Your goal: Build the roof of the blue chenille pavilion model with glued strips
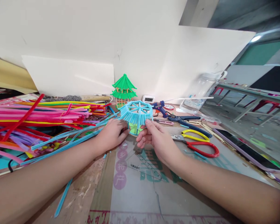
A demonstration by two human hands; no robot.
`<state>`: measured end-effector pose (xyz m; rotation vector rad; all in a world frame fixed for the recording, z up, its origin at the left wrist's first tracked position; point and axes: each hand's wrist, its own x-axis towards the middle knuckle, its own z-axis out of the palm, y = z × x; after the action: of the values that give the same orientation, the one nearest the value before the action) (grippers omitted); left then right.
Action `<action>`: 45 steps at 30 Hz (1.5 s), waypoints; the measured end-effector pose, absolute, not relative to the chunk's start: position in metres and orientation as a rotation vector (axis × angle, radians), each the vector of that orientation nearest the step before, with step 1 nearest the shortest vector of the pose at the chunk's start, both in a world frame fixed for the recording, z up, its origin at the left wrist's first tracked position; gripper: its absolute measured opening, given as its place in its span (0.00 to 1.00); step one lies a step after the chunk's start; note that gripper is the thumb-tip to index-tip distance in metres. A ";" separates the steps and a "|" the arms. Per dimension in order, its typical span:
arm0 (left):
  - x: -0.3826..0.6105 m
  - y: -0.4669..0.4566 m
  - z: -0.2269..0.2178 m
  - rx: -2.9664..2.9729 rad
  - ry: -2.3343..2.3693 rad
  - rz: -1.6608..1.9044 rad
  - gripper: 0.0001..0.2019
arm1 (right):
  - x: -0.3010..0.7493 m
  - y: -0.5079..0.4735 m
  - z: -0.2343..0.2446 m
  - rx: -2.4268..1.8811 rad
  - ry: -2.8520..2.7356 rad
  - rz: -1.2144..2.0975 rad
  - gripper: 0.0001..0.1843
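Note:
A light-blue pipe-cleaner model (136,113), ringed at the top with spokes across it, stands in the middle with a yellow-green part (133,128) under it. My left hand (112,134) is at its lower left side, fingers curled in against the edge. At the lower right, my right hand (156,137) has its thumb and forefinger pinched at the model's edge, the other fingers loosely bent. Both fingertips partly hide the lower rim. Behind the model rises a green two-tiered pavilion (124,88) on thin wooden posts.
Bundles of coloured pipe cleaners (42,113) crowd the left. On the right lie red-and-yellow-handled scissors (200,144), blue-handled pliers (189,119), a blue glue gun (161,108) and a phone (245,147). A small digital clock (148,99) and clear plastic jug (198,93) stand behind.

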<state>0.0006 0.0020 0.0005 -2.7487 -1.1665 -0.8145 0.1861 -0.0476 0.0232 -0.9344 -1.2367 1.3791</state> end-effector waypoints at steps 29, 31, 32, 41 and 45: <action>0.000 0.001 0.001 -2.753 -1.200 -0.764 0.10 | 0.225 -0.022 0.057 -0.996 -1.745 0.353 0.09; 0.000 0.001 0.002 -2.735 -1.198 -0.749 0.10 | 0.229 -0.020 0.064 -0.999 -1.874 0.168 0.08; 0.000 0.000 0.002 -2.722 -1.194 -0.743 0.11 | 0.231 -0.020 0.067 -0.988 -1.923 0.110 0.08; 0.000 -0.002 0.001 -2.647 -1.137 -0.721 0.12 | 0.230 -0.030 0.068 -0.949 -2.147 -0.042 0.10; -0.001 -0.002 0.000 -2.645 -1.139 -0.728 0.12 | 0.230 -0.029 0.070 -1.021 -2.173 -0.052 0.09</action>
<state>-0.0013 -0.0016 0.0001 -2.6446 -1.1387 -0.7276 0.2302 -0.0290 0.0696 -1.0207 -2.1725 -0.0524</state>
